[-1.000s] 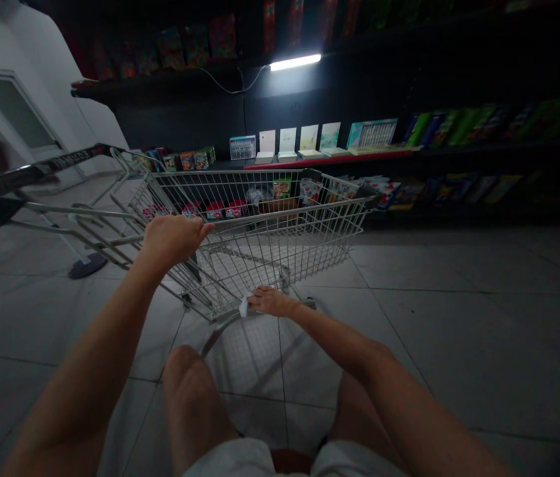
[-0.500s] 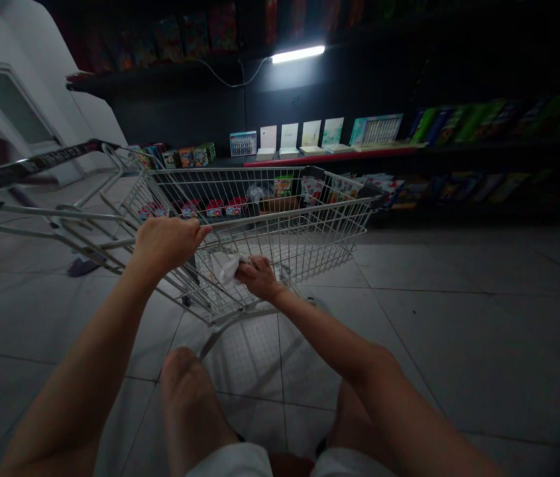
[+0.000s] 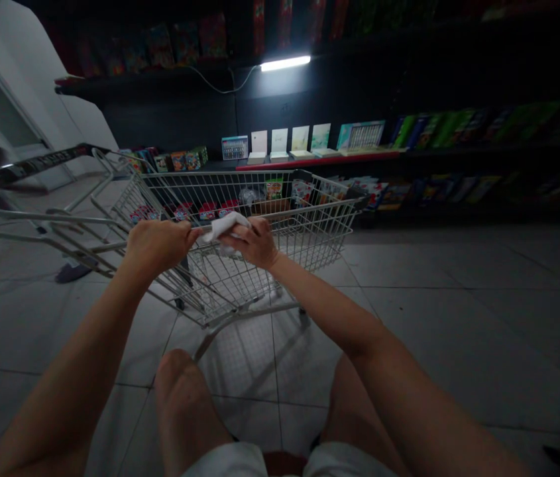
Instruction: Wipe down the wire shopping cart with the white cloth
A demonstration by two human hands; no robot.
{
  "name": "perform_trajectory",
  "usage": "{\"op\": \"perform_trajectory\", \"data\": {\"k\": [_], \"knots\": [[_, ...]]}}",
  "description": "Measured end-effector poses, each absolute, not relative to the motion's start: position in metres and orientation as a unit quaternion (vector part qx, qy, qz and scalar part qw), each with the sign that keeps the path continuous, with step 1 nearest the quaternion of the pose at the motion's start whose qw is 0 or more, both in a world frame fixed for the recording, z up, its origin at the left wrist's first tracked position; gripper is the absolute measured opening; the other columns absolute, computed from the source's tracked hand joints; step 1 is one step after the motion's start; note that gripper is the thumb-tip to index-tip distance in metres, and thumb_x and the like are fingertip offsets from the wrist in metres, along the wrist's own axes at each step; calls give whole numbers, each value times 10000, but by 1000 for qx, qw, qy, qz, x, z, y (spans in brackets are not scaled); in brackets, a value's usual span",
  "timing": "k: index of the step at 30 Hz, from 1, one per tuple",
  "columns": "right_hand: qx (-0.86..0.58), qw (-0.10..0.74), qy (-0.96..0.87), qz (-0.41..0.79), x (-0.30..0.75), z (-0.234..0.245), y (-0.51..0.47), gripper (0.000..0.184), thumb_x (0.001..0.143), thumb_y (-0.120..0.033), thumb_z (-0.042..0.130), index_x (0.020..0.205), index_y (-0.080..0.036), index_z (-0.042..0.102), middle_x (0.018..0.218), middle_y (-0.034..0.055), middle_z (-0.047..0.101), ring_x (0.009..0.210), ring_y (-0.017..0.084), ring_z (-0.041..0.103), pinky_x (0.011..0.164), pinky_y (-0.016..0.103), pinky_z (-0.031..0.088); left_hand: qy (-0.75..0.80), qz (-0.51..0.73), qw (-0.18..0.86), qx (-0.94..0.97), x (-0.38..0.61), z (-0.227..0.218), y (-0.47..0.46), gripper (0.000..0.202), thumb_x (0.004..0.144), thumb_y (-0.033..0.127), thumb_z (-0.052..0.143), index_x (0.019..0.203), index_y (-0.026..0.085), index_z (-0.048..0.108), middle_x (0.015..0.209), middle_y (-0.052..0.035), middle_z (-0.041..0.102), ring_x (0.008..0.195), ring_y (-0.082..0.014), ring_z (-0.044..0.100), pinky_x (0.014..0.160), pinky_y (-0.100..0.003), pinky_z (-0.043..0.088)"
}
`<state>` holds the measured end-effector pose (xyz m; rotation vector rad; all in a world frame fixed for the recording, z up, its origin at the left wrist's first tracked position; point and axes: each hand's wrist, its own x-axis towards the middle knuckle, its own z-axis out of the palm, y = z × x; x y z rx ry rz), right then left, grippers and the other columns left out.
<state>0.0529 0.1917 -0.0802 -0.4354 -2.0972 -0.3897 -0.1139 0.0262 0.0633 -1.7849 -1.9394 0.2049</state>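
A wire shopping cart (image 3: 304,242) stands side-on before me, its handle at the left. My left hand (image 3: 160,244) is closed around the top rail of the near side. Just to its right, my right hand (image 3: 254,242) grips a crumpled white cloth (image 3: 224,226) against that same rail. The cloth's left end nearly meets my left thumb. Part of it is hidden under my right fingers.
Behind the cart runs a dark shelf (image 3: 319,159) with upright boxes and books. A lit tube lamp (image 3: 285,63) hangs above it. Tiled floor (image 3: 419,331) spreads right. Another person's foot (image 3: 75,270) shows beyond the cart at the left.
My right hand has risen with the cloth from the lower wire side to the top rail, close to my left hand. The left hand keeps its hold on the rail.
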Motion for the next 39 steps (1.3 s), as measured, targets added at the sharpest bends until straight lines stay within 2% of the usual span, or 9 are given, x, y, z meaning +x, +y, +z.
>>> {"op": "perform_trajectory", "data": {"k": [3,6,8,13,16,23,27,35,39], "knots": [[-187,441,-859,-179,65,-122,173,219,951,-331,531,1040,-363,729,1031,13,675,1014,205,489,941,401,394,-705,82,256,-656,-114,64,26,662,970,555,151,1050,175,687,924,-157,741,874,-338,704,727,-398,466],[-187,396,-882,-172,82,-152,157,270,943,-209,531,1110,-337,700,1050,10,681,976,180,498,949,384,385,-703,85,258,-657,-113,64,25,662,972,543,151,1047,168,692,921,-163,740,868,-346,706,718,-398,465],[-171,392,-890,-160,89,-145,159,275,936,-189,542,1093,-351,700,1050,0,678,958,169,500,934,367,388,-705,85,253,-657,-113,64,25,681,969,549,136,1048,171,696,929,-171,741,878,-350,704,727,-406,464],[-193,475,-849,-126,80,-80,197,215,960,-340,523,1047,-392,713,1073,11,630,1095,210,465,985,407,382,-714,80,251,-648,-114,64,26,701,958,577,121,1070,185,691,943,-164,742,889,-341,700,742,-406,464],[-218,490,-835,-122,75,-76,208,248,972,-338,486,1059,-391,712,1083,13,630,1106,226,453,980,424,377,-714,78,247,-651,-115,63,26,705,953,582,134,1055,168,697,923,-175,736,884,-358,699,743,-419,460],[-243,380,-881,-145,116,-182,162,253,948,-204,514,1043,-299,729,1021,43,657,947,176,481,878,347,385,-718,81,232,-651,-122,66,25,725,937,617,123,1050,199,705,945,-165,739,899,-357,694,743,-420,467],[-239,331,-902,-141,135,-209,142,288,921,-104,506,996,-249,744,954,65,642,908,165,466,877,353,359,-728,78,200,-651,-111,72,32,800,907,693,107,956,187,725,996,-174,728,967,-344,679,775,-410,480],[-270,472,-819,-183,104,-139,197,232,933,-258,550,1043,-330,741,1092,39,650,1090,221,450,953,375,368,-675,85,142,-719,-54,66,91,675,947,594,179,1115,180,686,1094,-156,720,1039,-338,672,837,-422,505],[-305,449,-838,-58,105,-171,202,251,930,-232,522,1029,-305,740,1137,51,648,1058,225,468,972,399,370,-669,92,147,-723,-52,59,99,645,960,548,179,1148,191,682,1121,-152,719,1051,-337,671,868,-436,505]]}}
